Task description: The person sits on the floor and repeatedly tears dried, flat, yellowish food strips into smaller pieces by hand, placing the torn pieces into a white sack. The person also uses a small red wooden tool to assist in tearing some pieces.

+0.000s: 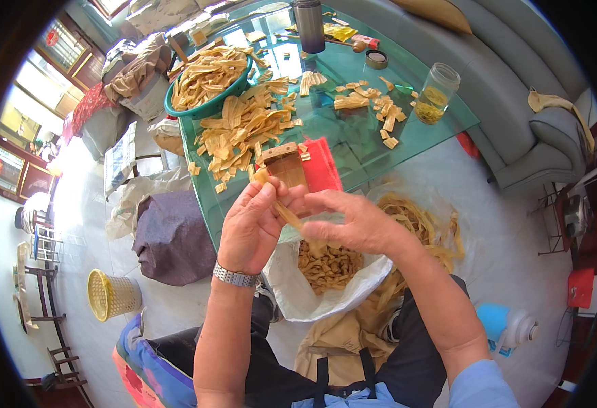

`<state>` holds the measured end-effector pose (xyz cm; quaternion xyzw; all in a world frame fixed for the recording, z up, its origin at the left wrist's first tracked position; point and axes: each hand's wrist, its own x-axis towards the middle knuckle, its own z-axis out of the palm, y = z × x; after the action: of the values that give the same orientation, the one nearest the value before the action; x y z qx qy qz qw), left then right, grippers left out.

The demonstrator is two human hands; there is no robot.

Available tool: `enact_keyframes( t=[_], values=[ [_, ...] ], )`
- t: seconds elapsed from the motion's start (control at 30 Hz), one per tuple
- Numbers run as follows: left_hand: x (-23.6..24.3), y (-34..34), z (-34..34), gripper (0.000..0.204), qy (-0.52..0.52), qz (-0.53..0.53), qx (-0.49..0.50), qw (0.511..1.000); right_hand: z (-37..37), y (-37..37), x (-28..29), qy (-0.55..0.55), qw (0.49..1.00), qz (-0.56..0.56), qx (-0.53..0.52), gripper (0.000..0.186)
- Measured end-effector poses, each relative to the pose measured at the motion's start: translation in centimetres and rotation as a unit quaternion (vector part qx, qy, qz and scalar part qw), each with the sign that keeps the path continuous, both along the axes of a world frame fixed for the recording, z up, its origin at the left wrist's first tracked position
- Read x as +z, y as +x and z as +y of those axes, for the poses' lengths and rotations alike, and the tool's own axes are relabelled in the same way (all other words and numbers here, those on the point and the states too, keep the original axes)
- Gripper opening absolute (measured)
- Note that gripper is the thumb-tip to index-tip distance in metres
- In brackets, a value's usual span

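Observation:
A pale tan flat strip (287, 215) is pinched between my left hand's (251, 224) thumb and fingers, with its folded upper end above them. My right hand (356, 224) is beside it, fingers extended and apart, its thumb close to the strip's lower end. Just beyond my hands, a small wooden block tool (283, 170) rests on a red cloth (322, 166) at the near edge of the glass table (393, 156). Below them an open white sack (291, 302) holds many small curled tan pieces (325, 268).
Loose pieces (234, 132), a heaped teal basin (174, 102), a metal flask (308, 27) and a jar (434, 98) stand or lie on the table. Long strips (434, 238) are right of the sack. A sofa (516, 156), yellow bin (111, 292) and dark cloth bundle (169, 241) surround the workspace.

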<state>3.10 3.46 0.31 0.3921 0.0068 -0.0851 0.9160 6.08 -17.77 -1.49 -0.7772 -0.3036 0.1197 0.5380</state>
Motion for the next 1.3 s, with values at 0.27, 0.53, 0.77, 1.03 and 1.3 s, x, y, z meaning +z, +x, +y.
enact_keyframes(
  t=[0.27,0.53,0.77,1.03,1.3],
  values=[
    [-0.8,0.1,-1.0,0.019,0.25,-0.095,0.115,0.957,0.9,-0.5,1.1,0.001,0.996,0.08,-0.028,0.024],
    [-0.1,1.0,-0.1,0.025,0.413,-0.039,0.135,0.9,1.4,1.8,-0.8,-0.035,0.971,-0.186,-0.145,0.024],
    [-0.6,3.1,0.5,0.029,0.305,0.02,0.168,0.937,1.9,3.6,-1.5,-0.101,0.911,-0.36,-0.177,0.027],
    [-0.8,3.1,1.1,0.027,0.219,0.067,0.184,0.956,2.9,3.6,-2.4,-0.078,0.919,-0.334,-0.193,0.022],
    [-4.0,1.7,2.4,0.02,0.587,-0.018,0.164,0.793,0.3,2.1,-3.3,-0.203,0.951,-0.18,-0.147,0.027]
  ],
)
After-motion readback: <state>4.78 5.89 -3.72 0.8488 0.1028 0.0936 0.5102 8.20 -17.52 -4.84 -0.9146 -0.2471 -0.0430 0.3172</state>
